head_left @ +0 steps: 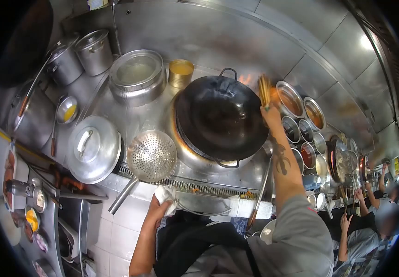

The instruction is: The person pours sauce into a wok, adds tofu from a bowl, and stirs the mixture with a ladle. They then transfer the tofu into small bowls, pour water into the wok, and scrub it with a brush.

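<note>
- Cloth (166, 194), white and bunched, is clenched in the left hand (159, 208) against the near edge of the range (218, 190). Held low there, it looks ready for wiping or for gripping hot metal.
- Further right on that near edge leans a ladle (260, 194), handle down toward the person, likely so it can be taken blind.
- Just left of the burner a perforated skimmer (152, 155) rests bowl up, its handle jutting over the near edge. A domed lid (93, 147) lies beside it, nearer the left edge.
- At the middle of the range the wok (220, 117) sits in its burner ring, dark inside and seemingly empty.
- At the wok's right rim the right hand (270, 114) is closed round a bamboo brush (264, 90). Its blurred straws point away from the person.
- Along the right edge, seasoning tubs (301, 124) stand in rows within that arm's reach.
- Near the far edge stand a water basin (137, 74) and a yellow tin (181, 71). Stockpots (93, 51) occupy the far left corner, clear of the work.
- Beyond the right end, other people (384, 221) stand at their own stations.
</note>
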Available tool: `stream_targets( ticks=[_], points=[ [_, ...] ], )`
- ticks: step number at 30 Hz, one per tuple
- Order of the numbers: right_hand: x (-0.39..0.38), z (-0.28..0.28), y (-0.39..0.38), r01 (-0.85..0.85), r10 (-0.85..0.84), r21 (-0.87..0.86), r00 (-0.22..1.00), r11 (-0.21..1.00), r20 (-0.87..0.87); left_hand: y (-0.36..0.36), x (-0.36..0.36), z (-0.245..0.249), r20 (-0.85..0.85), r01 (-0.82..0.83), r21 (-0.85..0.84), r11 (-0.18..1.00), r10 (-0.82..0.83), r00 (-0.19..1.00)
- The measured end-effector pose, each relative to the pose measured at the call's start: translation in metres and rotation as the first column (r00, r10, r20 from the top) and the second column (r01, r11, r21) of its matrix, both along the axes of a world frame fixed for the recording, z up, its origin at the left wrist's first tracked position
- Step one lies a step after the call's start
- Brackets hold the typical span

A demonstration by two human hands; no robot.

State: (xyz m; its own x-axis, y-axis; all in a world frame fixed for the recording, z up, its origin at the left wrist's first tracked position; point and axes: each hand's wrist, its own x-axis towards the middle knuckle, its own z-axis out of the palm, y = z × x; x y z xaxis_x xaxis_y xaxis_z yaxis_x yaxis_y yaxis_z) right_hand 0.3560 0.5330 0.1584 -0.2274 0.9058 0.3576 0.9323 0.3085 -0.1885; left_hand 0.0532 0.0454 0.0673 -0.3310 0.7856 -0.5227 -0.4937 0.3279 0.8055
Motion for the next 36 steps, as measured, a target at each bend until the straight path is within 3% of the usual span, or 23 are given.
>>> stream_targets(
  ticks=[2, 3, 5, 7, 8, 10, 11, 13, 14, 16, 18, 20, 21, 22, 23, 24, 26, 28, 29, 30, 32, 35, 36],
  points=[
    [-0.041, 0.006, -0.016, -0.002, -0.002, -0.079, 0.999, 0.997, -0.052, 0.004, 0.001, 0.004, 0.005, 0.104, -0.073, 0.992, -0.104, 0.995],
    [-0.065, 0.012, -0.034, -0.047, -0.020, -0.446, 0.989, 0.894, -0.145, 0.011, 0.001, 0.005, 0.007, 0.155, -0.095, 0.983, -0.155, 0.988],
    [-0.101, -0.006, -0.070, -0.256, 0.205, -0.713, 0.966, 0.652, -0.158, 0.016, 0.007, -0.006, -0.018, 0.102, -0.030, 0.994, -0.102, 0.995],
    [-0.122, 0.033, -0.154, -0.346, 0.352, -0.733, 0.923, 0.585, -0.154, 0.018, 0.007, -0.007, -0.042, 0.079, -0.001, 0.997, -0.079, 0.996],
    [-0.107, 0.047, -0.168, -0.346, 0.331, -0.827, 0.921, 0.444, -0.207, 0.020, 0.004, -0.006, -0.020, 0.067, -0.011, 0.998, -0.067, 0.998],
    [-0.032, 0.037, -0.141, -0.296, 0.437, -0.839, 0.896, 0.456, -0.079, 0.015, -0.002, 0.001, 0.024, 0.056, -0.051, 0.997, -0.055, 0.998],
    [0.003, 0.020, -0.109, -0.281, 0.527, -0.736, 0.841, 0.616, 0.120, 0.013, -0.005, 0.004, -0.008, 0.057, -0.058, 0.997, -0.058, 0.998],
    [0.033, 0.074, -0.063, 0.148, 0.262, -0.505, 0.712, 0.851, 0.651, 0.010, -0.006, 0.007, -0.067, 0.052, -0.067, 0.996, -0.056, 0.996],
    [0.045, 0.081, -0.046, 0.117, -0.013, -0.263, 0.930, 0.958, 0.368, 0.009, -0.006, -0.004, -0.135, 0.027, 0.016, 1.000, -0.024, 0.991],
    [0.043, 0.064, -0.010, -0.014, 0.014, -0.007, 0.999, 1.000, 0.038, 0.007, -0.006, -0.012, -0.309, 0.050, -0.028, 0.998, -0.056, 0.949],
    [0.008, 0.019, 0.003, 0.061, -0.063, -0.046, 0.997, 0.997, -0.053, 0.005, -0.008, -0.035, -0.589, 0.113, -0.041, 0.993, -0.115, 0.800],
    [-0.056, 0.022, -0.052, -0.067, 0.184, -0.546, 0.969, 0.835, 0.163, 0.008, -0.005, -0.036, -0.754, 0.184, -0.056, 0.981, -0.162, 0.637],
    [-0.068, -0.002, -0.068, -0.309, 0.486, -0.609, 0.862, 0.730, 0.146, 0.010, -0.004, -0.036, -0.821, 0.218, -0.067, 0.974, -0.178, 0.543],
    [-0.082, -0.021, -0.099, -0.274, 0.300, -0.707, 0.950, 0.653, -0.091, 0.010, 0.000, -0.031, -0.835, 0.213, -0.205, 0.955, -0.284, 0.472],
    [-0.101, 0.051, -0.160, -0.294, 0.386, -0.805, 0.918, 0.515, -0.088, 0.010, 0.002, -0.033, -0.853, 0.225, -0.226, 0.948, -0.304, 0.424],
    [-0.083, 0.021, -0.159, -0.416, 0.424, -0.815, 0.874, 0.404, -0.236, 0.010, 0.004, -0.035, -0.870, 0.232, -0.243, 0.942, -0.318, 0.377],
    [-0.040, 0.074, -0.158, -0.216, 0.360, -0.950, 0.925, 0.226, -0.124, 0.004, 0.008, -0.033, -0.872, 0.245, -0.306, 0.920, -0.374, 0.317],
    [0.042, 0.056, -0.102, -0.027, 0.462, -0.783, 0.820, 0.621, 0.338, 0.006, 0.009, -0.024, -0.858, 0.245, -0.364, 0.898, -0.426, 0.286],
    [0.054, 0.085, -0.100, 0.215, 0.146, -0.568, 0.839, 0.795, 0.524, 0.007, 0.010, -0.023, -0.859, 0.244, -0.384, 0.891, -0.441, 0.260],
    [0.073, 0.106, -0.096, 0.193, -0.037, -0.360, 0.917, 0.913, 0.398, 0.007, 0.010, -0.022, -0.859, 0.242, -0.403, 0.883, -0.456, 0.233],
    [0.093, 0.121, -0.086, 0.276, -0.234, -0.231, 0.953, 0.933, 0.195, 0.012, 0.012, -0.021, -0.845, 0.241, -0.455, 0.857, -0.501, 0.187],
    [0.126, 0.100, -0.111, 0.189, -0.250, -0.236, 0.931, 0.953, -0.265, 0.019, 0.012, -0.016, -0.795, 0.268, -0.544, 0.795, -0.590, 0.139],
    [0.135, 0.098, -0.113, 0.206, -0.267, -0.236, 0.926, 0.950, -0.265, 0.021, 0.010, -0.010, -0.779, 0.273, -0.560, 0.782, -0.609, 0.148]
  ],
)
